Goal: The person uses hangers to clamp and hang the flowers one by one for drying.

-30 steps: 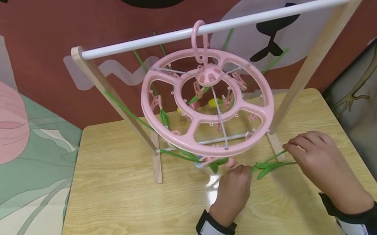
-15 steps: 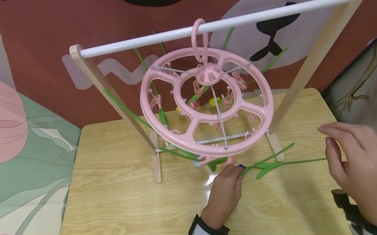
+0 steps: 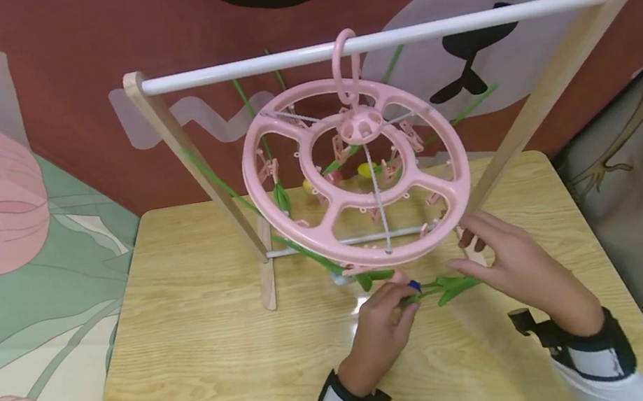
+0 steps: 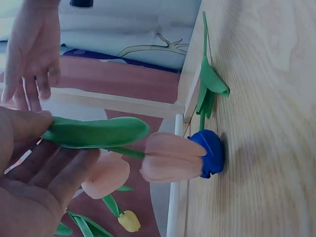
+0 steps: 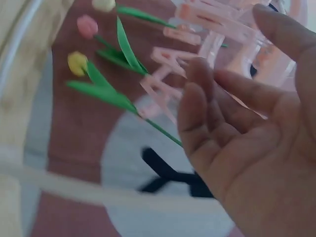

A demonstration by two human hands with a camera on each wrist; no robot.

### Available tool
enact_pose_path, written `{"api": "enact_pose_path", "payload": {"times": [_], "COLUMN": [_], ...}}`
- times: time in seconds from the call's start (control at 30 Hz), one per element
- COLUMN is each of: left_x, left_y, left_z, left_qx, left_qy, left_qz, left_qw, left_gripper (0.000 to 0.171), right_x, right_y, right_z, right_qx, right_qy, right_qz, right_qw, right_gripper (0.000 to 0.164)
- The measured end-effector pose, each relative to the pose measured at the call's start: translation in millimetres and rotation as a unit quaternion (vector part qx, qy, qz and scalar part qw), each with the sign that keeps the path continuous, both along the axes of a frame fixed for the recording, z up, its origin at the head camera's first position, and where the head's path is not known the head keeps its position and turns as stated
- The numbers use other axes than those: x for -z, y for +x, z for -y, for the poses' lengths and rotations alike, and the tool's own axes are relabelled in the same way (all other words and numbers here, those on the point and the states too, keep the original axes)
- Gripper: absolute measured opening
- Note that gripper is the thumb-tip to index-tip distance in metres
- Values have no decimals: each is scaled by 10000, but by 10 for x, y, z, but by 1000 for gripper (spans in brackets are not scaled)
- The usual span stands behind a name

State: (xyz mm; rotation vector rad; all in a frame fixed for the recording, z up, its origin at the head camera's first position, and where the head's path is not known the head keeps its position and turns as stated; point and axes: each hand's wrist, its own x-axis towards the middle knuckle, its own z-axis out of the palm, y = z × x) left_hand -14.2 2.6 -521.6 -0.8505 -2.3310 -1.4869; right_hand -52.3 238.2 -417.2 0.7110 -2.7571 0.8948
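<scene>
My left hand [image 3: 381, 329] holds a green leaf of a pale pink artificial tulip [image 4: 173, 157] between thumb and fingers, the tulip's head pointing down. Below it a blue tulip [image 4: 212, 153] lies on the table, its green leaves [image 3: 454, 287] and stem stretching to the right. My right hand [image 3: 514, 264] is raised past the lower right rim of the round pink clip hanger [image 3: 332, 227], fingers loosely bent with nothing between them. In the right wrist view those fingers overlap the hanger's pink clips [image 5: 163, 96].
The hanger hooks over the white rail [image 3: 242, 67] of a wooden-legged rack on the wooden table [image 3: 195, 363]. Several tulips hang head down from its clips, among them a yellow tulip [image 5: 77, 63] and a pink tulip [image 5: 87, 26]. Their green stems [image 3: 216, 179] stick out around it.
My right hand let go of the green stem, drew back to the right, then came in and up toward the hanger's rim. My left hand shifted slightly left, uncovering the blue tulip head.
</scene>
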Motion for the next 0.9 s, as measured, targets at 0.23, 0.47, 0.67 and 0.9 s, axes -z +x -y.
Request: {"api": "enact_pose_path", "payload": {"times": [0.23, 0.47, 0.67, 0.9], "left_x": [-5, 46, 22, 34], "left_y": [5, -9, -16, -60], "left_z": [-43, -72, -75, -92], "left_qx": [-22, -172, -180, -329], "left_qy": [723, 980, 1030, 1336], "left_qz": [168, -26, 309, 656], "left_qw": [9972, 9950, 9940, 9883], "left_gripper": [20, 24, 22, 22], "right_x": [210, 258, 284, 334], "right_y": [-173, -141, -122, -57], "right_z": [91, 160, 182, 226], "right_qx": [-732, -957, -1459, -1443], "right_qy": [-1987, -2749, -3854, -4313], "right_qz": [979, 1357, 1816, 1852], "right_qw": [9724, 9470, 8929, 8711], "right_gripper": [61, 53, 71, 61]}}
